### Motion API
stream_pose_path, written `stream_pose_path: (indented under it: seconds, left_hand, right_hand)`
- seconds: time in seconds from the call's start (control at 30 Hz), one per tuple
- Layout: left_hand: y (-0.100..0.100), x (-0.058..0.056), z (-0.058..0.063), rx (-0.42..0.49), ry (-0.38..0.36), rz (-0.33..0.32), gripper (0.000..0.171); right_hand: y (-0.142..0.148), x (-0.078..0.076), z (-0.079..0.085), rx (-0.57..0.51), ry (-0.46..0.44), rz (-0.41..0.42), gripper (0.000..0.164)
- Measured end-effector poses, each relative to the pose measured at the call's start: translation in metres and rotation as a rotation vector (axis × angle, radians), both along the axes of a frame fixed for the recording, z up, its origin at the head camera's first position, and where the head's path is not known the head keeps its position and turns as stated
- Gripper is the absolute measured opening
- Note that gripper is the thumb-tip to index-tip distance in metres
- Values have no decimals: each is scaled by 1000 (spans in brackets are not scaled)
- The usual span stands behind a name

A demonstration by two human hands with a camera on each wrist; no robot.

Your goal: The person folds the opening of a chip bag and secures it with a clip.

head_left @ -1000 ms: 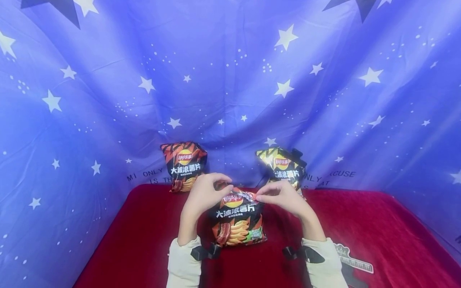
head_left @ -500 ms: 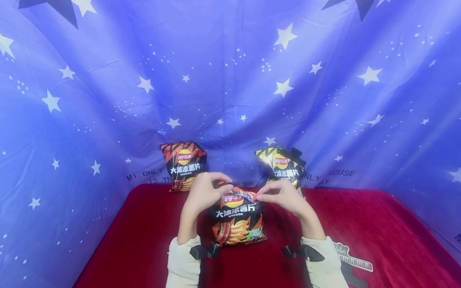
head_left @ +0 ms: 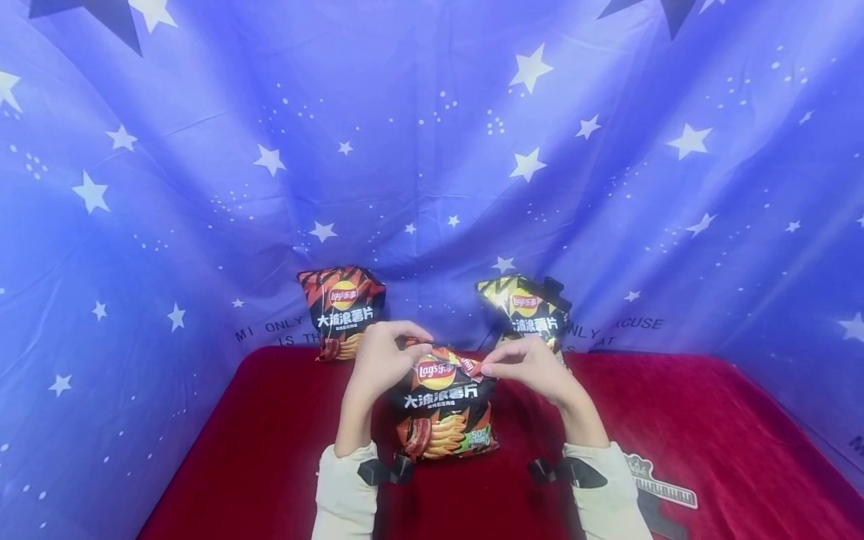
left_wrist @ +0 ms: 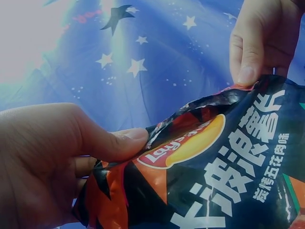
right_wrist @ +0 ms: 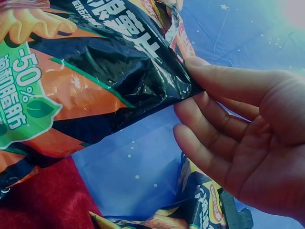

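Note:
A black and orange Lay's chip bag (head_left: pixel 445 420) stands upright at the middle of the table, held by its top corners. My left hand (head_left: pixel 385 364) pinches the corner on the left; in the left wrist view its thumb (left_wrist: pixel 131 138) lies over the bag's edge. At the opposite corner my right hand (head_left: pixel 529 367) pinches the bag between thumb and fingers, and its lower fingers (right_wrist: pixel 195 140) are spread away from the film in the right wrist view. Between the hands the top edge (left_wrist: pixel 195 105) looks creased and bent, with a silvery strip along it.
Behind the left hand stands another red and black chip bag (head_left: pixel 344 304). A yellow and black chip bag (head_left: pixel 523 304) with a black clip-like object (head_left: pixel 555 294) stands behind the right hand. A flat guitar-shaped piece (head_left: pixel 664 491) lies on the red tablecloth (head_left: pixel 729 420), beside the right sleeve.
Both hands stay at the bag's corners. The top edge between them has shifted: less silver and more red shows, and the logo is more fully in sight. The head view has moved slightly.

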State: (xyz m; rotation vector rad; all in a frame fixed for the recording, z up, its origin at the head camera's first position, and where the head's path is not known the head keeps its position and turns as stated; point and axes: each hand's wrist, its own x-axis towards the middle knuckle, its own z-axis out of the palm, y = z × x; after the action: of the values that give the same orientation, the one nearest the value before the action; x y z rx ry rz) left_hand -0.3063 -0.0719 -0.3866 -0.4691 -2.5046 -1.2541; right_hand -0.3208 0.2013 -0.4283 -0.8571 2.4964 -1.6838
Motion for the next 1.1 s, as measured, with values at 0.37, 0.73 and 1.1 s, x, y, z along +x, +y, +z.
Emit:
stream_pose_path:
  seconds: [0.37,0.73,1.1]
  left_hand:
    - [0,-3,-4,42,11,65,7]
    - [-2,-4,-2,-30,60,-34,6]
    - [3,-6,-4,-30,216,-28,9]
  right_hand:
    - [0,-5,-7,-54,-3,16,10]
    - [3,0,-1,1,-31,-38,8]
    - [1,1,4,8,-5,-66,9]
